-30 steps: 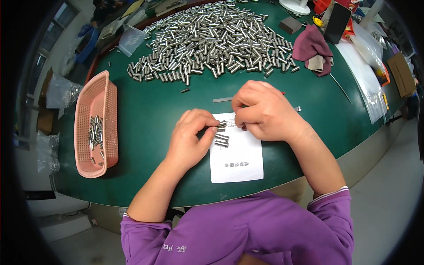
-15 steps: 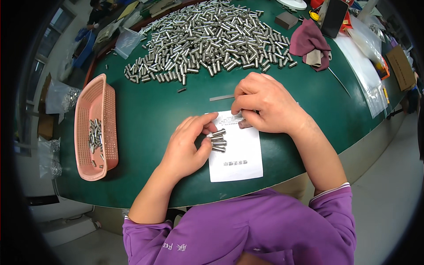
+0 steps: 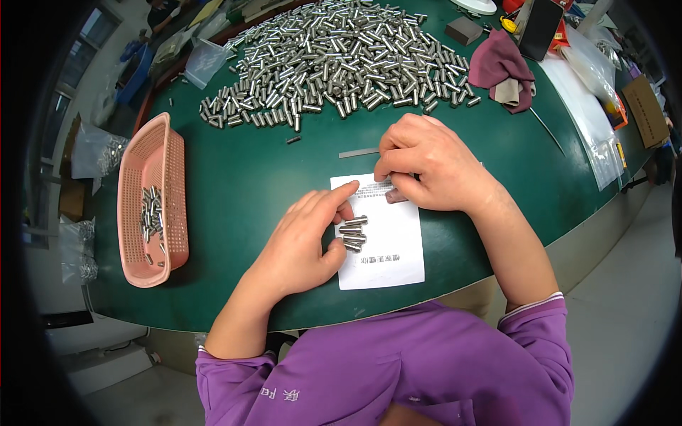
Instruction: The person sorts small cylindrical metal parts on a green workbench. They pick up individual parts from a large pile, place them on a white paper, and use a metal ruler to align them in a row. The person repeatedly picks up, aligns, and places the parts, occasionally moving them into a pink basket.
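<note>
A small group of metal pins (image 3: 353, 233) lies side by side on a white printed sheet (image 3: 383, 273). My left hand (image 3: 302, 241) curves around the left side of the group, thumb and index finger apart, gripping nothing. My right hand (image 3: 432, 165) rests over the sheet's upper right with its fingers curled together; what they hold, if anything, is hidden. A small brownish piece (image 3: 396, 196) shows just below those fingers, on the sheet. Close to the right knuckles lies a thin flat metal strip (image 3: 357, 153), its right end reaching the hand.
A large heap of metal pins (image 3: 348, 57) covers the far side of the green table (image 3: 241, 184). At left stands a pink basket (image 3: 181, 213) with some pins. A maroon cloth (image 3: 497, 64), a phone (image 3: 540, 28) and plastic bags (image 3: 597, 142) sit at the right.
My left thumb has drawn back from the pins, and the gap between thumb and index finger is wider. The pins sit slightly lower on the sheet. My right hand keeps its pose.
</note>
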